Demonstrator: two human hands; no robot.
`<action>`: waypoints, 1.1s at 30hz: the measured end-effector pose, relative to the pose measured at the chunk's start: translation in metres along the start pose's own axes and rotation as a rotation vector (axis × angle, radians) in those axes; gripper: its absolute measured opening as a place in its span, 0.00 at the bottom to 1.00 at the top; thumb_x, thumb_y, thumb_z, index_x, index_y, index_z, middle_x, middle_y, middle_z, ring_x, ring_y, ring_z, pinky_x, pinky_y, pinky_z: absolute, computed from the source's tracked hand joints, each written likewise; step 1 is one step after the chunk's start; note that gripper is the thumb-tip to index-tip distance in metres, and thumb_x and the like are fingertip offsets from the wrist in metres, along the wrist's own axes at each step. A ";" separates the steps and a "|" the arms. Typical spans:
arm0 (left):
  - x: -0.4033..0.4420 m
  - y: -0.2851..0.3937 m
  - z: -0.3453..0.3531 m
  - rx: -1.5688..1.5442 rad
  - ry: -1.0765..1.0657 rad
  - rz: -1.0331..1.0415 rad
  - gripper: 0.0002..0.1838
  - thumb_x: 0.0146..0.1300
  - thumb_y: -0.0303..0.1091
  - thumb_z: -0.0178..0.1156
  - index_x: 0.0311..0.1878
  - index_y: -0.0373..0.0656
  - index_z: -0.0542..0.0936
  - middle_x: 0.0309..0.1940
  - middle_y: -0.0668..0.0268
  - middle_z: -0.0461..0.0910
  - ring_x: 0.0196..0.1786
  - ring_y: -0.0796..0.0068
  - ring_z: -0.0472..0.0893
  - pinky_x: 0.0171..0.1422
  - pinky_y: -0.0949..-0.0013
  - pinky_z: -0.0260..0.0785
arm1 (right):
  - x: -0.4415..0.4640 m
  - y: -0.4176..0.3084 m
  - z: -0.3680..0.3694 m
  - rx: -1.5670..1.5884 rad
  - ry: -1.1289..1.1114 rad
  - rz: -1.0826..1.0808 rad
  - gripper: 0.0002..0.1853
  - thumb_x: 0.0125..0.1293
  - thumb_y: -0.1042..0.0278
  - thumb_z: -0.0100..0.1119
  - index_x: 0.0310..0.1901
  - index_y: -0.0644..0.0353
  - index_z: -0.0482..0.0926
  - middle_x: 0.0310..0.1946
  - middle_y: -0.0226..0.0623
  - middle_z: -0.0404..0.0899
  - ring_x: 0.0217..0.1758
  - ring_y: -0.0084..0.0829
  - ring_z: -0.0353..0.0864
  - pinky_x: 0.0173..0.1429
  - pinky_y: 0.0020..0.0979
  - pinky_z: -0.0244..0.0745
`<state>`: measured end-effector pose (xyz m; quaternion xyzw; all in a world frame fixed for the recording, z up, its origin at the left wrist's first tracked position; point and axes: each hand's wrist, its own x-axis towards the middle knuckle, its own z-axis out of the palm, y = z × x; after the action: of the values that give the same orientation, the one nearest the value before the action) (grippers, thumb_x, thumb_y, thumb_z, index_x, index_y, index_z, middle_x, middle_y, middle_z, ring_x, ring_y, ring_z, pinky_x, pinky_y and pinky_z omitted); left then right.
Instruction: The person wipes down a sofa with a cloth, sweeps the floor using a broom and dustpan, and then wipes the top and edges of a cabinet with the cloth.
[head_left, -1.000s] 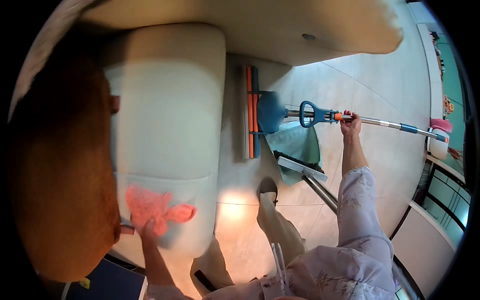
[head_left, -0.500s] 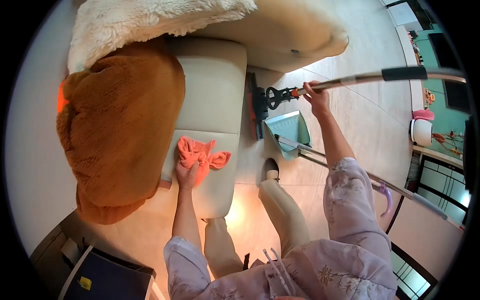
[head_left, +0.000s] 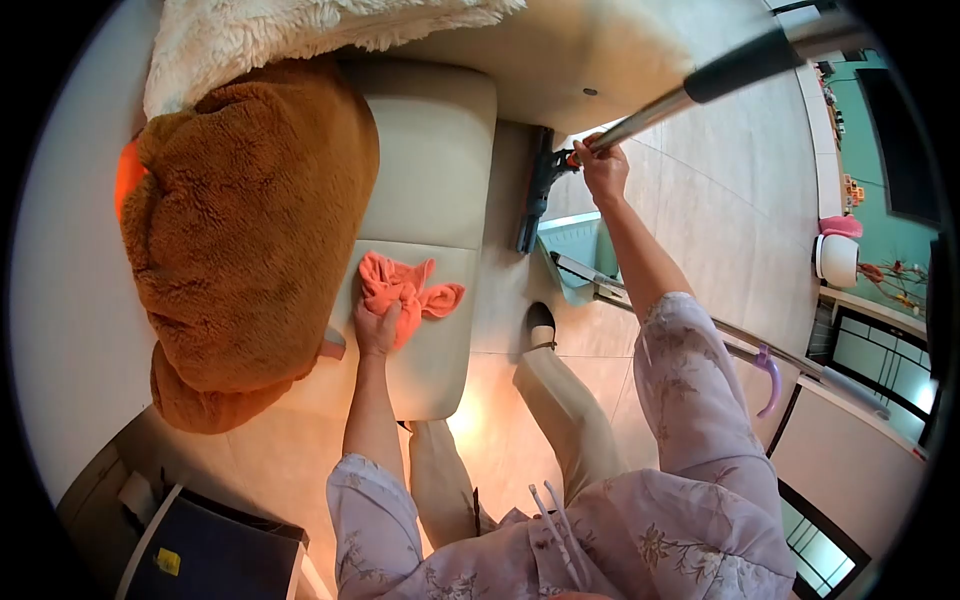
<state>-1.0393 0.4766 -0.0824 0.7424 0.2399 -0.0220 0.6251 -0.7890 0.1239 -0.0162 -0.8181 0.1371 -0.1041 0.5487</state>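
Observation:
My left hand (head_left: 376, 325) is closed around a crumpled coral cloth (head_left: 400, 275), pressed onto the beige sofa seat (head_left: 420, 170). My right hand (head_left: 604, 175) grips the metal pole of a long-handled mop (head_left: 650, 115) low down, close to its head. That narrow dark mop head (head_left: 537, 200) is on the floor beside the sofa's edge. Just right of the head, a pale teal dustpan (head_left: 568, 235) lies on the floor, its long handle running to the lower right under my right arm. The arm hides part of the dustpan.
A big brown plush item (head_left: 260, 220) covers the sofa's left part, with a fluffy cream throw (head_left: 300, 35) above it. A dark-topped box (head_left: 215, 550) stands at lower left. At right are a white plant pot (head_left: 835, 260) and a cabinet (head_left: 830, 450). My shoe (head_left: 541, 318) is near the dustpan.
The mop's pole has swung up to a steeper angle, and its head has turned and shifted slightly right. My right hand moved up and left with it. The left hand still holds the cloth.

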 end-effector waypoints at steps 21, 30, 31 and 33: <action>-0.016 0.027 0.002 -0.118 -0.015 0.026 0.19 0.53 0.30 0.62 0.46 0.32 0.74 0.45 0.62 0.78 0.46 0.75 0.76 0.53 0.71 0.68 | 0.010 -0.046 0.099 -0.501 -0.585 -0.123 0.20 0.58 0.52 0.59 0.44 0.58 0.73 0.38 0.51 0.79 0.45 0.52 0.77 0.48 0.46 0.71; -0.099 0.035 0.014 -0.327 0.011 -0.170 0.22 0.55 0.27 0.58 0.55 0.33 0.71 0.50 0.64 0.75 0.50 0.75 0.75 0.56 0.72 0.67 | -0.016 -0.038 0.103 -0.354 -0.457 -0.162 0.27 0.57 0.53 0.63 0.54 0.62 0.70 0.47 0.53 0.76 0.53 0.51 0.74 0.56 0.42 0.69; -0.107 0.037 0.019 -0.449 0.041 -0.209 0.22 0.57 0.27 0.57 0.56 0.34 0.70 0.50 0.65 0.75 0.51 0.74 0.75 0.57 0.71 0.68 | -0.029 -0.032 0.098 -0.258 -0.320 -0.262 0.32 0.56 0.53 0.64 0.57 0.64 0.68 0.52 0.54 0.74 0.57 0.49 0.72 0.59 0.41 0.68; -0.114 0.037 0.027 -0.570 0.076 -0.242 0.22 0.58 0.26 0.56 0.57 0.35 0.70 0.51 0.65 0.75 0.52 0.72 0.75 0.57 0.70 0.68 | -0.083 -0.014 0.079 -0.135 -0.487 -0.364 0.39 0.54 0.51 0.67 0.61 0.68 0.63 0.60 0.54 0.66 0.64 0.47 0.66 0.65 0.39 0.63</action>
<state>-1.1185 0.4101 -0.0163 0.5033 0.3465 -0.0003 0.7916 -0.8402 0.2259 -0.0348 -0.8647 -0.1406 0.0078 0.4821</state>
